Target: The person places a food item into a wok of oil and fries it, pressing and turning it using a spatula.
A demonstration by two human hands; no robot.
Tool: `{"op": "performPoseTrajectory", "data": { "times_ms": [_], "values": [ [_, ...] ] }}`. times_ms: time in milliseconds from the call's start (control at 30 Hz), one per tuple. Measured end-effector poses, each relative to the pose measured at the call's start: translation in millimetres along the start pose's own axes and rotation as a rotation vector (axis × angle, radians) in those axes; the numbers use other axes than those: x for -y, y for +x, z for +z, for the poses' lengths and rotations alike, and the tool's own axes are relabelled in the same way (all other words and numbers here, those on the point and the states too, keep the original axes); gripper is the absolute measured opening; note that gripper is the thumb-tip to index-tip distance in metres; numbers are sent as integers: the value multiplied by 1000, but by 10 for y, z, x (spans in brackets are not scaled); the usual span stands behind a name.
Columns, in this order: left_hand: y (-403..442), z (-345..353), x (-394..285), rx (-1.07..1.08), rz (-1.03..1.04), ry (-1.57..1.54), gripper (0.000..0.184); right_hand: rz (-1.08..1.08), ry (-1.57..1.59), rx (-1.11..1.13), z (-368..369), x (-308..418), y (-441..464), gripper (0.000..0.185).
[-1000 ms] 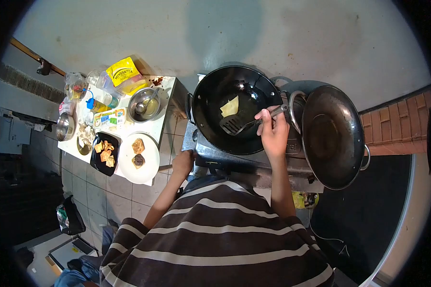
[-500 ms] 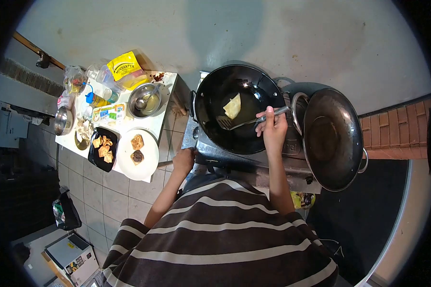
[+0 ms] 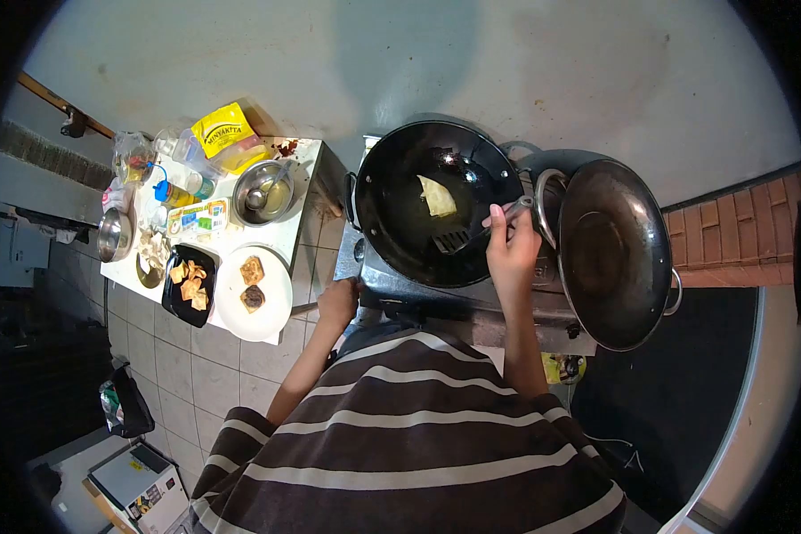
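Note:
My right hand is closed around the handle of a slotted spatula, whose head rests low inside a black wok. A pale folded piece of dough lies in oil in that wok, a little above the spatula head and apart from it. At the stove's front left corner, my left hand has its fingers curled around what looks like a dark stove knob, mostly hidden by them.
A second wok leans at the right of the stove. On the left table are a white plate with two browned pieces, a black dish of fried pieces, a metal bowl with a ladle, and a yellow oil pouch.
The spatula head has moved right and down, away from the dough. The dough has turned and sits slightly further right. My left hand stays in place.

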State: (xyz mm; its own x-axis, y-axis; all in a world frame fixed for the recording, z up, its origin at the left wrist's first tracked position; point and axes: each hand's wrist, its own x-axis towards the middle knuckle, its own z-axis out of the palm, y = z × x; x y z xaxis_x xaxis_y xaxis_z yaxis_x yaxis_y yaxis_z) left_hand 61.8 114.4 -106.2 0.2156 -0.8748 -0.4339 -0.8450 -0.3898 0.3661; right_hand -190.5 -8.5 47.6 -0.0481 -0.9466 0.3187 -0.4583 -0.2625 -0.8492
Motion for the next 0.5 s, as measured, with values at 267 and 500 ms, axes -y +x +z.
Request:
{"op": "performPoseTrajectory", "data": {
  "times_ms": [267, 500],
  "values": [
    [26, 70, 52, -27, 8, -2, 26, 150, 98, 42, 111, -87, 4, 21],
    [118, 177, 156, -12, 19, 42, 23, 309, 361, -23, 159, -230, -149, 21]
  ]
}}
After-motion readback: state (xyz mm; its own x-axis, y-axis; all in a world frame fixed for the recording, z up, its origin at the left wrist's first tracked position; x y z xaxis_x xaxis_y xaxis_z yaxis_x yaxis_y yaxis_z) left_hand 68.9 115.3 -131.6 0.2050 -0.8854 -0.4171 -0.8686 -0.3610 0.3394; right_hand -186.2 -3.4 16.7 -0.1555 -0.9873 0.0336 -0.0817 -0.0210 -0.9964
